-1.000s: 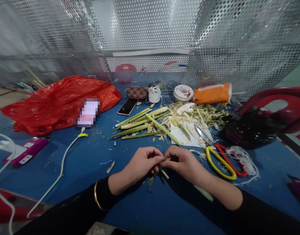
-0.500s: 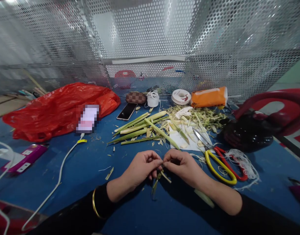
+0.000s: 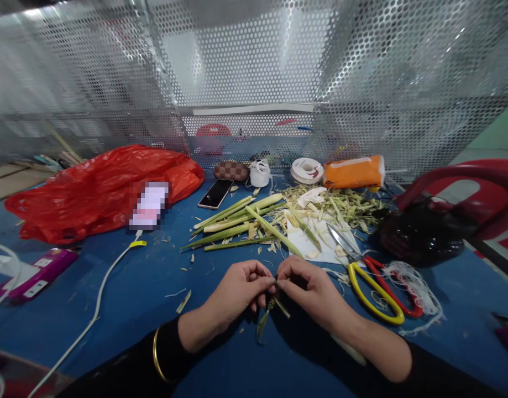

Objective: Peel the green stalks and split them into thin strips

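Note:
My left hand [image 3: 246,290] and my right hand [image 3: 309,284] meet over the near middle of the blue table, their fingertips pinched close together. Between them is a small piece of braided green plant strips [image 3: 270,305], with loose ends hanging below the fingers. The fingers cover its upper part. Just beyond my hands lie several long green stalks [image 3: 235,221] and a white paper sheet [image 3: 315,240] with a leaf piece on it. Scissors [image 3: 378,293] with one yellow and one red handle rest to the right of my right hand, beside tangled white thread [image 3: 411,282].
A heap of plant scraps [image 3: 353,204] lies at the back right, before an orange packet [image 3: 355,172] and a ribbon spool [image 3: 307,170]. A dark pot [image 3: 423,232] stands right. Leftward are a red plastic bag [image 3: 92,188], a lit phone [image 3: 149,205] and a white cable [image 3: 106,290].
The whole view has shifted slightly, so things sit a little lower. Both hands keep their pinch on the braided piece, with only tiny finger movement.

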The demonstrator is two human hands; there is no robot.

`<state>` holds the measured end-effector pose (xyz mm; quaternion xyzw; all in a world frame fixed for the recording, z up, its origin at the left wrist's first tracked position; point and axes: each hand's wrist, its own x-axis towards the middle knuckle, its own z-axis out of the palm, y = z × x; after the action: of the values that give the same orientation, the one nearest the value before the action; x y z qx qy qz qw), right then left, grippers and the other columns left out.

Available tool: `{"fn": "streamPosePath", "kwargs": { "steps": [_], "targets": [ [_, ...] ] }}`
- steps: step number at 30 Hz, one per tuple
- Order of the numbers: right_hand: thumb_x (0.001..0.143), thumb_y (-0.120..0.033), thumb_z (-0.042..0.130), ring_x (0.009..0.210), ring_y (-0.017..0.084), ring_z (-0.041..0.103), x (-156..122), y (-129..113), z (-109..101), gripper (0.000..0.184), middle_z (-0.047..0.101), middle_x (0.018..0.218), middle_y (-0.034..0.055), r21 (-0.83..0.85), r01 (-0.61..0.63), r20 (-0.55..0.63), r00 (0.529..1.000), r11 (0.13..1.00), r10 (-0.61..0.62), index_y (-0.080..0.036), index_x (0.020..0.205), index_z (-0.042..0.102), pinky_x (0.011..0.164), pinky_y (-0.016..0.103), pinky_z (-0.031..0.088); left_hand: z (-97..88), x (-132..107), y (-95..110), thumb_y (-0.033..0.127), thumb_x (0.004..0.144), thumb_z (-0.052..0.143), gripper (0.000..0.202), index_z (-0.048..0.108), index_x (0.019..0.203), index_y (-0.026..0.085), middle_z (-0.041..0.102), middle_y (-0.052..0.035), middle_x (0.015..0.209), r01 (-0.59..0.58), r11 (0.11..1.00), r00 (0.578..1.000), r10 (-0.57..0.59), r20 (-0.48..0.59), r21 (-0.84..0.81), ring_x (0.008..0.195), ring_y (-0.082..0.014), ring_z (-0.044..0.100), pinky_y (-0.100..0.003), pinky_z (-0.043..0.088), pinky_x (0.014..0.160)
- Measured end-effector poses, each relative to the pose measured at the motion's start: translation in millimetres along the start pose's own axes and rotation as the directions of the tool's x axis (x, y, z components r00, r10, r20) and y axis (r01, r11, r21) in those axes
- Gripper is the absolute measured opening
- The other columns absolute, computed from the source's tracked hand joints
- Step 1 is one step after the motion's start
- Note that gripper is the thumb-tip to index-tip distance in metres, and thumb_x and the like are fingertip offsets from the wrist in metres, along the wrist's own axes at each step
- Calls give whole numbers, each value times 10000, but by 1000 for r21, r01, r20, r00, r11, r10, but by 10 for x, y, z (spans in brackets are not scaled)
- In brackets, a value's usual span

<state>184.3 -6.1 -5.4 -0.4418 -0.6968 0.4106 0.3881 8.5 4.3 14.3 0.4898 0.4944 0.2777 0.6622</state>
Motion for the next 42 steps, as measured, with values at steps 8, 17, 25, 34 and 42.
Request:
{"fn": "streamPosePath", "kwargs": {
  "steps": [8,17,25,34,42],
  "targets": [
    [817,-177,598,808,167,585,-8,-69,-60,138,590,825,25,-23,107,57,993,994,-105,-208,684,574,716,296,467,-33,5,9,277,659,730,201,595,725,143,550,49,481,31,999,997,-34,-68,-38,402,-54,468,-154,341,381],
    [850,-226,512,614,118,570,10,-21,-27,175,639,883,16,189,-172,100,983,967,156,-214,1021,544,598,265,473,-22,-23,-8,258,646,750,210,585,708,145,572,35,497,-3,1000,998,4,-69,18,454,-77,518,-166,363,416],
    [810,-198,556,537,98,443,9,14,19,60,502,591,-55,126,-195,97,978,973,183,-183,859,586,514,223,355,-5,-26,-23,234,684,694,122,608,675,147,595,25,537,-115,980,985,133,-108,163,492,-96,545,-203,408,489],
    [813,-187,556,602,110,499,-9,22,43,104,570,681,-33,138,-145,90,987,980,134,-191,911,593,573,237,408,1,-83,-155,72,757,562,153,647,729,196,678,4,703,-416,405,713,701,15,814,663,-136,626,-237,444,627],
    [785,-220,590,713,130,554,18,5,57,152,621,788,-1,269,-185,69,982,945,173,-179,931,592,665,261,429,-15,-80,-164,135,872,502,156,608,773,193,669,-29,719,-470,92,518,834,190,878,703,-146,644,-239,482,672]
  ]
}}
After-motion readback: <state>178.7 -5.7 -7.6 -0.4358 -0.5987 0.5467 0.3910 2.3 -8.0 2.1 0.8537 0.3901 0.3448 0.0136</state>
